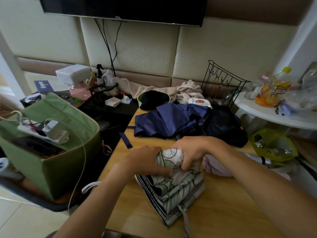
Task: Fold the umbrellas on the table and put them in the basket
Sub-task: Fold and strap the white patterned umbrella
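Gripping leaf-print umbrella (173, 184) — both hands — on table (223, 203)

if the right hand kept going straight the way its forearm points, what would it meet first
Probably the left hand: the right hand points left across the leaf-print umbrella both grip. Beyond lies bare wooden table, though depth is unclear.
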Tool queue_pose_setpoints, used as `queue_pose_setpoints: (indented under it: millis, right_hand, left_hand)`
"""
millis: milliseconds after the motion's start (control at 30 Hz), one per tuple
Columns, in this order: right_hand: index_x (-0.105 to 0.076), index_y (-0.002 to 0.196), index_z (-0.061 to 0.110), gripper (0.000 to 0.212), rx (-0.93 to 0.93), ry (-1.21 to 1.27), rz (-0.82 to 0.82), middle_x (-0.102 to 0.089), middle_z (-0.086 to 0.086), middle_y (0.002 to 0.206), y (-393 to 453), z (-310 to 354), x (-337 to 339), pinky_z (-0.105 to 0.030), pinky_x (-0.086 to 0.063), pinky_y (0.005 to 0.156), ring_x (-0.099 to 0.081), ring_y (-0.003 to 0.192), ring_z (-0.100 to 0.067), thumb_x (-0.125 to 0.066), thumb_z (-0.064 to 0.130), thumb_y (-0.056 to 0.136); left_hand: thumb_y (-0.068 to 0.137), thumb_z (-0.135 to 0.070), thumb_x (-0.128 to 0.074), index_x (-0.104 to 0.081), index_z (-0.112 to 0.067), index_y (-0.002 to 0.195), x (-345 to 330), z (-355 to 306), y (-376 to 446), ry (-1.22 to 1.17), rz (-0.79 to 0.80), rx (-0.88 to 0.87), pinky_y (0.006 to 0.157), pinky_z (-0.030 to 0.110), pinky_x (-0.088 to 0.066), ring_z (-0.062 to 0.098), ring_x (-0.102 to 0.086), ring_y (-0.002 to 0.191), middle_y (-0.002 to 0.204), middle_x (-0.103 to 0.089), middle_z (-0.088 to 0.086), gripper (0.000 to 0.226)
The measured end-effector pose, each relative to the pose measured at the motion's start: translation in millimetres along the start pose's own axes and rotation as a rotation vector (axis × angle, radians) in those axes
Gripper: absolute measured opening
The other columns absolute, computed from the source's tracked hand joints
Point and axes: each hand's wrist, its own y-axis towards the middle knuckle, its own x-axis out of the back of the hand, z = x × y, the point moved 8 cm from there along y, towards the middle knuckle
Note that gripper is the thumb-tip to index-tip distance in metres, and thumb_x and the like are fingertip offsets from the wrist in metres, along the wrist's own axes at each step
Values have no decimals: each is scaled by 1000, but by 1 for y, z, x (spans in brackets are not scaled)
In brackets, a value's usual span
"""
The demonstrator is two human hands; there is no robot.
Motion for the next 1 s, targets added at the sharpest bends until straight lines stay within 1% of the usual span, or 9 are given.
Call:
queue_pose_setpoints:
  millis: [100, 200, 300, 400, 567, 700, 867, 933, 1000]
  right_hand:
    - [-53, 81, 43, 40, 14, 39, 23, -61, 19, 84, -1, -3, -1, -27, -49, 68, -58, 79, -6, -82, 16, 77]
    - [-57, 90, 44, 41, 31, 110, 69, -63, 23, 90, 1, -4, -9, -20, -49, 71, -59, 82, 1, -83, 14, 81]
    - [-57, 102, 42, 40, 15, 116, 81, -63, 22, 99, 2, -8, -10, -27, -52, 81, -62, 97, -7, -87, 28, 80]
    - [-49, 106, 36, 54, -9, -29, -45, -55, 14, 101, 3, -7, -1, -37, -49, 81, -56, 101, -16, -90, 44, 72]
    - [-38, 127, 31, 83, -11, -227, -271, -51, 6, 117, 1, -3, 12, -39, -37, 81, -50, 108, -18, -89, 56, 67]
    - [-37, 119, 32, 78, -1, -266, -306, -51, 6, 111, 5, -7, 16, -39, -43, 81, -49, 104, -17, -91, 52, 66]
    - [-39, 95, 31, 52, -27, -288, -274, -51, 3, 92, 10, -18, 14, -47, -54, 75, -53, 86, -22, -85, 43, 74]
    - [-41, 89, 35, 47, -35, -254, -267, -50, 8, 87, 9, -22, 17, -45, -54, 76, -50, 83, -18, -84, 38, 72]
    - [-42, 82, 35, 45, -44, -236, -246, -51, 9, 86, 8, -22, 19, -44, -52, 75, -48, 80, -14, -85, 33, 71]
  left_hand:
    - [63, -74, -79, -54, -30, 104, -3, 3, 2, -26, 51, -1, 86, 44, -51, 18, -58, 101, 106, -63, -9, 66]
    - [65, -58, -86, -58, -28, 105, -2, 1, 4, -82, 105, -13, 87, 46, -55, 18, -62, 99, 107, -64, -8, 58]
    - [60, -52, -86, -62, -27, 100, -1, 2, 8, -130, 117, -1, 83, 46, -58, 16, -66, 93, 102, -68, -7, 53]
    - [51, -55, -81, -66, -28, 97, -1, 10, 10, -213, 108, 39, 79, 47, -60, 14, -69, 87, 97, -71, -9, 56]
    - [66, -35, -88, -74, -20, 100, 12, 15, 9, -397, 98, 42, 81, 45, -61, 10, -74, 83, 94, -78, -6, 40]
    - [75, -25, -88, -76, -17, 106, 13, 16, 3, -543, 152, 68, 85, 39, -62, 12, -76, 87, 97, -79, -4, 34]
    - [74, -31, -92, -75, -21, 108, 8, 0, -2, -610, 246, 37, 91, 38, -60, 13, -76, 93, 99, -79, -5, 39]
    - [72, -39, -92, -74, -25, 108, 9, 2, 1, -556, 214, 37, 91, 38, -60, 10, -75, 91, 99, -79, -7, 43]
    - [61, -61, -89, -69, -31, 108, 10, 11, 5, -407, 149, 67, 90, 41, -59, 9, -72, 93, 101, -75, -10, 59]
